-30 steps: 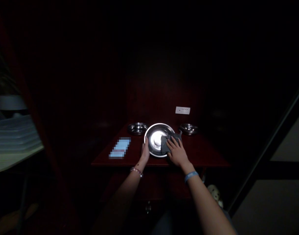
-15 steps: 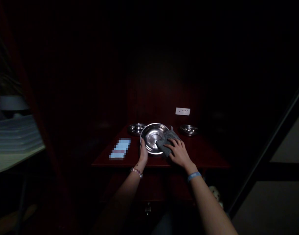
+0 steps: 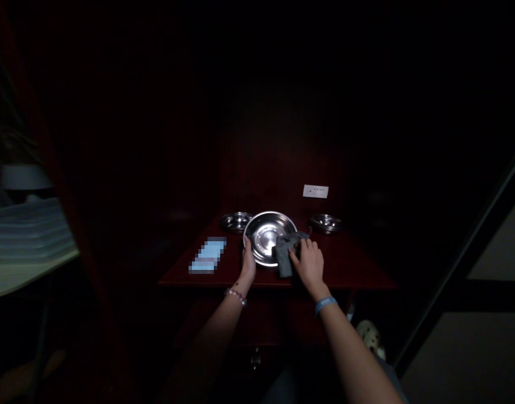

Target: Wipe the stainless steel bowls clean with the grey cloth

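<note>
My left hand [image 3: 248,262] grips a shiny metal bowl [image 3: 261,233] by its left rim, thumb on the edge and fingers hidden underneath. The bowl is tilted toward me above the dark red desk [image 3: 341,269]. A grey cloth [image 3: 285,258] hangs over the bowl's lower right rim. My right hand [image 3: 310,262] is closed on that cloth, with its fingers curled and pressing it against the rim. Behind the bowl, to the left, lies another metal dish [image 3: 235,222]. Several metal bowls [image 3: 326,223] seem stacked at the back right.
A blurred-out bright phone-like rectangle [image 3: 208,255] lies on the desk's left side. A white socket panel [image 3: 315,191] is on the back wall. Stacked pale trays [image 3: 27,230] sit on a light table at far left. A spotted shoe [image 3: 369,335] shows below right.
My right hand has shifted slightly left and downward along the rim, and its fingers have curled in. The cloth has bunched and now hangs lower. My left hand keeps its hold on the bowl.
</note>
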Motion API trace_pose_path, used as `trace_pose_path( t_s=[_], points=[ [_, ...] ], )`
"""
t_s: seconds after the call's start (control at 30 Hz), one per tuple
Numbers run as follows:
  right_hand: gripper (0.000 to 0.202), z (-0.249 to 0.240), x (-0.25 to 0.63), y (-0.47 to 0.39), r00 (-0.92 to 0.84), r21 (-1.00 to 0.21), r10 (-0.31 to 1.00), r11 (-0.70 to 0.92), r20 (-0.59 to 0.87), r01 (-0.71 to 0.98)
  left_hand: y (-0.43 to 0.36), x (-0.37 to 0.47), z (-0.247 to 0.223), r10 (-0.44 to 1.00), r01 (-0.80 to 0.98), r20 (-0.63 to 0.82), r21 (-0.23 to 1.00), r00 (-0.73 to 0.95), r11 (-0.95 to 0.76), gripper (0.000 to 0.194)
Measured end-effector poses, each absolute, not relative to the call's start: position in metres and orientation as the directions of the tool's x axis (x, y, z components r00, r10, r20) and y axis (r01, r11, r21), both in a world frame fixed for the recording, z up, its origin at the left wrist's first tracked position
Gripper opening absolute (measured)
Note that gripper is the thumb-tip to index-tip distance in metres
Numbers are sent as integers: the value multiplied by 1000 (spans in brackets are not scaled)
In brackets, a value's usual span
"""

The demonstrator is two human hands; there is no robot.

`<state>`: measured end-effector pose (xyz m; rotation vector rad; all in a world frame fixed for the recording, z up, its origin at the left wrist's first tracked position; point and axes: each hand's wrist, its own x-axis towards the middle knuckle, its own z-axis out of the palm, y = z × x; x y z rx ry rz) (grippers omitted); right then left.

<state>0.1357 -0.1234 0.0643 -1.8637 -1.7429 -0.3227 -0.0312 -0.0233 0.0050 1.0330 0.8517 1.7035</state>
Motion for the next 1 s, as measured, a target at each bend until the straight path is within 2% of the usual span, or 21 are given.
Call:
trace_pose_path(
  t_s=[0.1,0.27,0.4,0.5,0.63,0.73,0.83,1.0],
  points=[
    [44,60,133,-122,241,-379,859,-59,452,924,-20,-28,2,951,-408,215,866,-221,-290,65],
    [56,54,137,-117,361,-605,896,-142,259,784,-19,-24,0,963,-484,229,832,-142,-270,65],
    [61,43,139,-105,417,-821,885,-74,208,566,-27,-22,9,970,-563,216,791,-109,-239,57],
    [54,32,137,-93,453,-936,871,23,192,353,-33,-20,16,972,-615,202,754,-119,-232,48],
    [36,23,137,-82,379,-995,920,78,97,65,-32,-19,12,985,-634,160,757,-59,-161,45],
    [31,22,139,-83,338,-993,940,-8,-46,-115,-27,-19,3,981,-619,192,773,20,-139,44],
    [23,24,141,-86,304,-972,936,-114,-175,-208,-23,-19,-4,972,-590,232,790,38,-166,50],
    [14,23,137,-86,336,-946,919,-102,-209,-309,-30,-17,-4,953,-537,295,815,63,-217,70]
  ],
)
